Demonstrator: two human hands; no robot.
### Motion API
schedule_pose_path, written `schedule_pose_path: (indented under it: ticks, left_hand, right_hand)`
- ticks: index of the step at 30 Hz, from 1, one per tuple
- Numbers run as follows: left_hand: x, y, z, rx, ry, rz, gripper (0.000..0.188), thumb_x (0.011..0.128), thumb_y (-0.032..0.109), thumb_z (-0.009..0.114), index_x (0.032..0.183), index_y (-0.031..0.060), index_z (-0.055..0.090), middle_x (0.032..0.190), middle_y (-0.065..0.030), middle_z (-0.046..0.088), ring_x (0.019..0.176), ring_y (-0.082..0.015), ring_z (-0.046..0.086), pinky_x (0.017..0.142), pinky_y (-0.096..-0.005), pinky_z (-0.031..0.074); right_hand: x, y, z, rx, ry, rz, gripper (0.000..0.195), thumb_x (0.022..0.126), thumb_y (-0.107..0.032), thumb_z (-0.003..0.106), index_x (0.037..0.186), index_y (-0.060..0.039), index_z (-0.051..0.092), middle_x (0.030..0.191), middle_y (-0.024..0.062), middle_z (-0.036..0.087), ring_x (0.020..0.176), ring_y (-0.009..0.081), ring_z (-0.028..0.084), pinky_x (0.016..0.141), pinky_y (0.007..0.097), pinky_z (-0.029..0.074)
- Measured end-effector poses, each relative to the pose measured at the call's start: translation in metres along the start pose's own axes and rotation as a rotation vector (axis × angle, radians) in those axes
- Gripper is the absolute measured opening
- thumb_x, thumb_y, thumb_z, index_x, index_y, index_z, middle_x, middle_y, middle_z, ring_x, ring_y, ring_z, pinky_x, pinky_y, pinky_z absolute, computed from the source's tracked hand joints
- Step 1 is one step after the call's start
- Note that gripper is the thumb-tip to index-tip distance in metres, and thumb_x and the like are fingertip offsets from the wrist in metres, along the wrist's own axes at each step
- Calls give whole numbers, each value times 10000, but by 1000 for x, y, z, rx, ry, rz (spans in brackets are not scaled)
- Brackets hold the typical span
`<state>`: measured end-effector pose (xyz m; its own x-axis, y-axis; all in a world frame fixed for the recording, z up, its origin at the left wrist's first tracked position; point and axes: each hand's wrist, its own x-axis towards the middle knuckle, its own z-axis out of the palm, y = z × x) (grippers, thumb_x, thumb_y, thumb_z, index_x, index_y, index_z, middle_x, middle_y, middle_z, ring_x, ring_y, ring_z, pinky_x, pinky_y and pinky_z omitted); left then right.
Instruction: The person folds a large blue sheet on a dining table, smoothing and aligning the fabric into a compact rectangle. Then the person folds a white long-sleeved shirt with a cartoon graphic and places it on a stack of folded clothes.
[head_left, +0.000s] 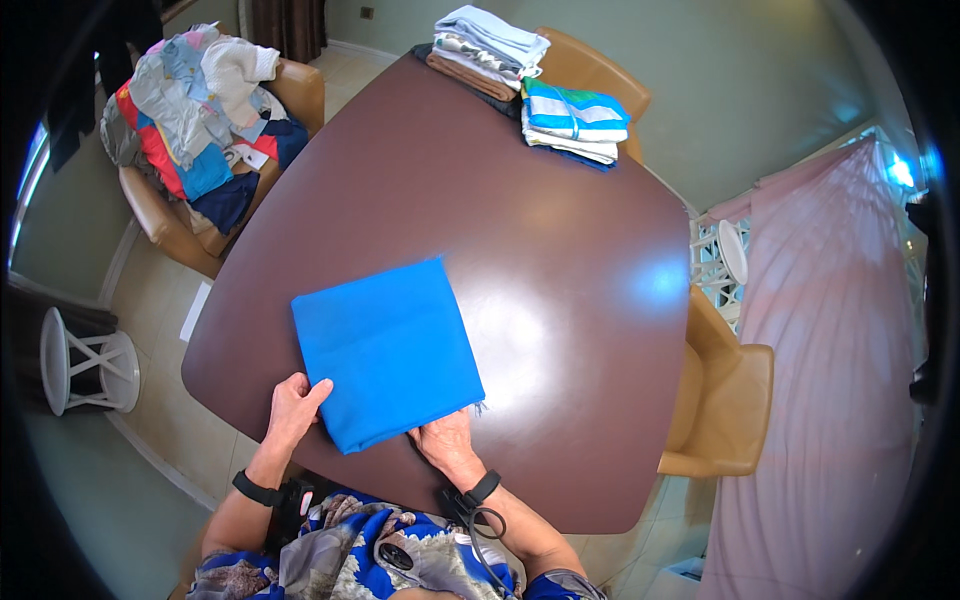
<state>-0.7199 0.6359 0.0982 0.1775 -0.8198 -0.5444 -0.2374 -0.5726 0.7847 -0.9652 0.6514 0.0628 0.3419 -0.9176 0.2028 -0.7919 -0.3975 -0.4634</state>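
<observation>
A blue cloth (386, 352), folded into a thick square with some frayed threads at two corners, lies over the near part of the dark brown table (585, 225). My left hand (298, 405) grips its left edge near the lower left corner, thumb on top and fingers partly hidden beside it. My right hand (446, 439) is at the near edge towards the right corner, its fingers hidden under the cloth. Both wrists wear black straps with small devices; a cable runs from the right one.
Folded fabrics (491, 49) and a second folded pile (574, 124) stand at the table's far edge. A tan chair (146, 210) at the far left holds a loose heap of clothes (199, 112). Another tan chair (739, 405) adjoins the right edge. A white stool (90, 364) is at left.
</observation>
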Motion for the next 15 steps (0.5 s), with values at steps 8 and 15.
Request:
schedule_pose_path:
  ticks: [8, 15]
  left_hand:
    - [-2, 4, 22, -725, -131, -39, 658, 780, 298, 694, 1266, -18, 382, 1219, -177, 492, 1146, -279, 453, 976, -422, 368]
    - [5, 10, 26, -682, -277, -103, 706, 787, 290, 696, 1320, -21, 353, 1263, -200, 474, 1179, -306, 442, 1004, -458, 354]
  right_hand:
    - [2, -1, -5, -22, 32, 4, 356, 763, -236, 654, 1086, -95, 603, 1102, 126, 585, 1091, 316, 499, 946, 476, 352]
    - [-17, -14, -65, -46, -189, -45, 388, 776, -262, 671, 1064, -11, 603, 1082, 146, 602, 1044, 311, 536, 898, 445, 388]
